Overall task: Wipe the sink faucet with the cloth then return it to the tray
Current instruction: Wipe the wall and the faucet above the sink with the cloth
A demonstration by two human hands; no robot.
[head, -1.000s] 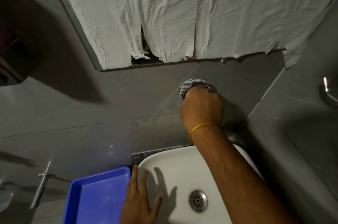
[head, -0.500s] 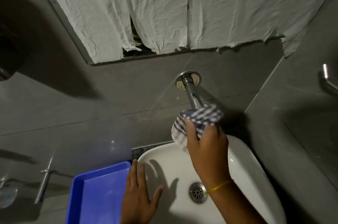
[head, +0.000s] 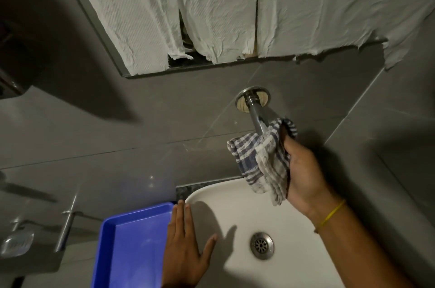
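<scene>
Checked blue and white, the cloth [head: 261, 158] is bunched in the right hand [head: 303, 170], whose fingers curl round it and press its top fold against the far end of the faucet [head: 255, 113]. The shiny pipe comes out of a round plate on the grey wall tiles [head: 117, 123] and slopes down to those fingers, so only the end of the pipe is covered and the part above the fingertips is bare. Most of the cloth hangs loose below the fingers, over the back rim of the white sink [head: 294, 264]. It looks held that way so one small pad of cloth can rub the metal while the rest stays out of the way. A yellow band [head: 332, 214] sits on that wrist. The left hand [head: 186, 247] lies flat with its fingers straight on the left rim of the sink, holding nothing; it seems to be there to steady the person while leaning in. Just beside those fingers, on their outer side, is the blue tray [head: 131, 252], close enough for the cloth to go back into it. The wiping step looks to be in hand, with the return not yet done. White paper [head: 211, 5] hangs over the mirror above.
</scene>
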